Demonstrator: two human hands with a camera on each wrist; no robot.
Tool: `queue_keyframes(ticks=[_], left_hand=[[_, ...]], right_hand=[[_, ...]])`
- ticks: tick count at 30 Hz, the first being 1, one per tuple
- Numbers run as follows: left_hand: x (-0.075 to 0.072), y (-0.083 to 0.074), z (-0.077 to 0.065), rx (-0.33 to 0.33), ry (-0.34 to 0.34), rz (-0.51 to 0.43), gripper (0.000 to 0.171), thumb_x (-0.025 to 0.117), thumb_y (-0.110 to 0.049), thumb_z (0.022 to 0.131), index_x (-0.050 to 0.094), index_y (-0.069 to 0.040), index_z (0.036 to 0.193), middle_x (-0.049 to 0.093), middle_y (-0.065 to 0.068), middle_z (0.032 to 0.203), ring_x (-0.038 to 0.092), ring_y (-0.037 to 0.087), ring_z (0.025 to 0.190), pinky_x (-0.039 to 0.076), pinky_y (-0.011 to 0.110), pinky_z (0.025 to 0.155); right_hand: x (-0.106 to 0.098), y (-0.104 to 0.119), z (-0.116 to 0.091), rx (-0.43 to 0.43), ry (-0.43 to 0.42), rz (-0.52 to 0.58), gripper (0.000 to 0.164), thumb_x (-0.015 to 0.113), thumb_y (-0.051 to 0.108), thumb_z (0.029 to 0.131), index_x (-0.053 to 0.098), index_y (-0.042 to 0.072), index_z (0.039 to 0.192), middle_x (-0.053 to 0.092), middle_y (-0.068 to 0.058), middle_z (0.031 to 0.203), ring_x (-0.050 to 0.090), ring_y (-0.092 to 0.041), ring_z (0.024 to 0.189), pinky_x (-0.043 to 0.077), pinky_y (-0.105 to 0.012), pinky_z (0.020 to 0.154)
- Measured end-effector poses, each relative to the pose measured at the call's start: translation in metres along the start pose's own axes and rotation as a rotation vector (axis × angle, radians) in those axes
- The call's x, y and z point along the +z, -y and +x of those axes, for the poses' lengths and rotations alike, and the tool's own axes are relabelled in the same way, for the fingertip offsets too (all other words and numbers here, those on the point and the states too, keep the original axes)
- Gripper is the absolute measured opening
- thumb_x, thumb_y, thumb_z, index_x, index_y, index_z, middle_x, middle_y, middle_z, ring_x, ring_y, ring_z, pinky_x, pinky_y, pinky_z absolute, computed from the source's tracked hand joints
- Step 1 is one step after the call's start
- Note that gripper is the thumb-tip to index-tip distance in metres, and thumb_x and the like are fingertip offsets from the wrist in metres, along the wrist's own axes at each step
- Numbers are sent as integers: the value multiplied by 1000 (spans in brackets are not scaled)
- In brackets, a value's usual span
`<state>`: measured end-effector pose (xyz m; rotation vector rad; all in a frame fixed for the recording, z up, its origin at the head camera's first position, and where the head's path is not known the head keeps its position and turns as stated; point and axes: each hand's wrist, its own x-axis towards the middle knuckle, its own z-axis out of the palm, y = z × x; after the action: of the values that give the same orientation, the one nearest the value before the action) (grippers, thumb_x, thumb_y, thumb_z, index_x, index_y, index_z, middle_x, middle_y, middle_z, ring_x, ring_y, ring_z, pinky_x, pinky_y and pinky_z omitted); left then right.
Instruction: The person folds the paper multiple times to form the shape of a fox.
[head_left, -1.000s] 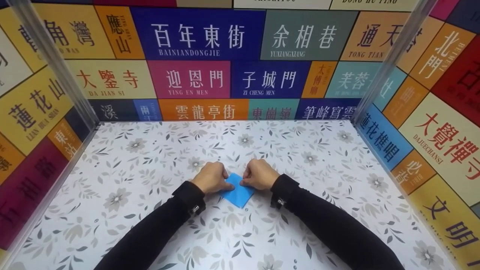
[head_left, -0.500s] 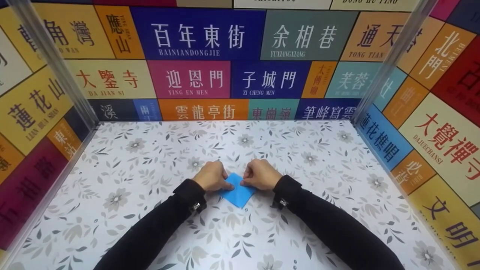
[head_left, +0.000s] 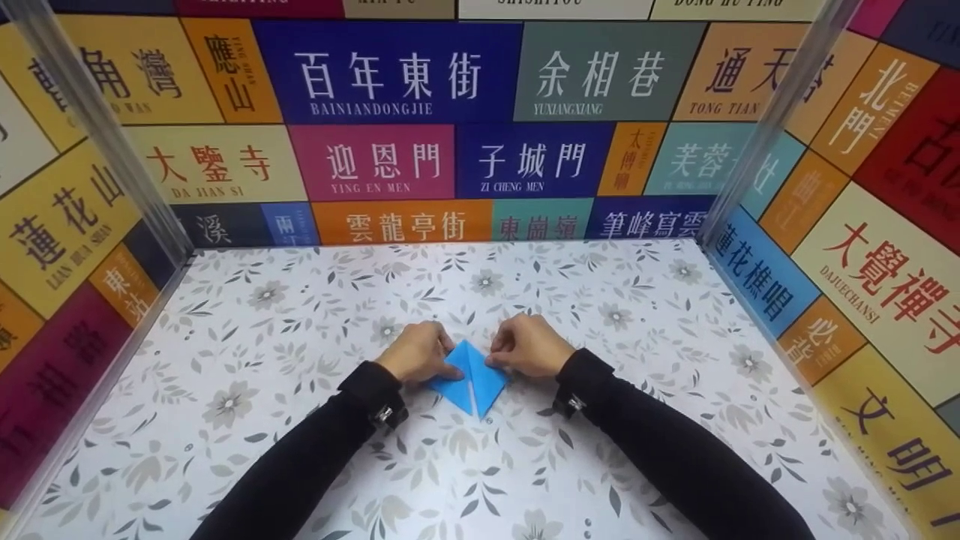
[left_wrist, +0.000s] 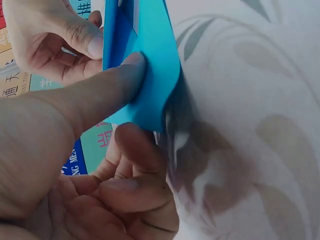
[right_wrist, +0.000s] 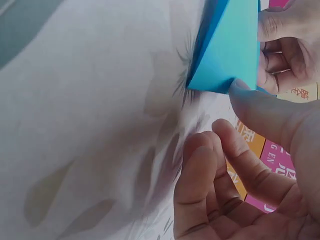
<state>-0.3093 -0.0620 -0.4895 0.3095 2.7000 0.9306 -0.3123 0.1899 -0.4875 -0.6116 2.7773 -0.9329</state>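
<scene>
A small sheet of blue origami paper, folded into a kite-like diamond, lies between both hands. A narrow slit runs up its middle from the near end, parting two pointed flaps. My left hand pinches the left side, its thumb pressed flat over the blue paper in the left wrist view. On the opposite side, my right hand holds the right edge between thumb and bent fingers. The right wrist view has that thumb at the corner of the paper, the other fingers curled below it.
A white tabletop printed with grey flowers and leaves spreads around the hands. Panels of coloured signs wall in the back and both sides, with clear strips at the corners. Black sleeves cover both arms.
The slit between the two flaps has come into view, and the near end now shows two points. My right hand has shifted slightly right; the head view has tilted a little.
</scene>
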Motion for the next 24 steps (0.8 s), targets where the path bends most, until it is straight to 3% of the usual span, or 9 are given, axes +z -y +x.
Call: queue_keyframes(ticks=[4,11,16,24], left_hand=[[-4,5,-1,44,-8,-39,40,106,-24,87,79,-7,112,73,2,91,64,14,81,53,27,77],[-5,12,-1,149,-61,-30,34,102,-33,92,81,-8,100,69,-4,80,59,11,75,46,25,71],[-1,13,2,173,-85,-50,32,98,-37,97,78,-13,89,62,-7,74,54,11,71,40,24,66],[-6,10,1,204,-126,-87,35,95,-33,99,72,-17,79,58,-8,73,52,12,72,38,27,67]], right_hand=[[0,-2,-2,-20,16,13,17,97,22,97,88,9,100,87,-4,91,69,-5,77,59,-25,77],[0,-1,-4,-49,19,39,15,96,21,97,88,10,91,81,0,79,62,-4,68,51,-22,68],[2,0,-4,-49,17,21,16,96,22,98,86,12,88,77,4,77,61,-5,70,50,-23,69],[0,0,-2,-48,13,53,12,93,22,101,87,13,95,80,3,83,63,-6,72,51,-24,70]])
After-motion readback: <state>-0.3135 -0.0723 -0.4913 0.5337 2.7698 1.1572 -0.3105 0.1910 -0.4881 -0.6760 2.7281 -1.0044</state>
